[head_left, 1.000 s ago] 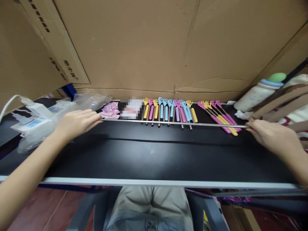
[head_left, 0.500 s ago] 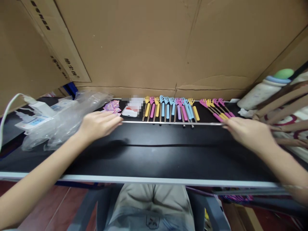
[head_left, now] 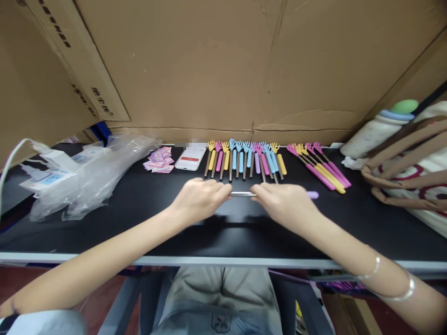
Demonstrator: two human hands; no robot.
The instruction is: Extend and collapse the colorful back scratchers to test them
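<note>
Between my two hands runs the shiny metal rod of a back scratcher [head_left: 240, 194], held level above the black table. My left hand [head_left: 200, 200] is closed around one end, and whatever sits at that end is hidden in the fist. My right hand [head_left: 286, 204] wraps the other side, with the tip of a lilac handle sticking out past it. Just beyond my hands lies a row of shortened back scratchers [head_left: 241, 162] with yellow, pink, blue and lilac claws and handles. Further right, several pink and yellow back scratchers [head_left: 326, 172] lie slanted together.
Left of the row are a phone [head_left: 189, 159] and a pile of small pink-purple cards [head_left: 159, 163]. Clear plastic bags [head_left: 94, 181] partly cover a power strip [head_left: 52, 179]. At right stand a white bottle [head_left: 375, 132] and a bag with brown handles [head_left: 391, 167]. Cardboard [head_left: 192, 65] walls the back.
My hands have come in from wide apart to close together, and the bare rod between them is far shorter. A lilac handle end now shows beyond my right hand.
</note>
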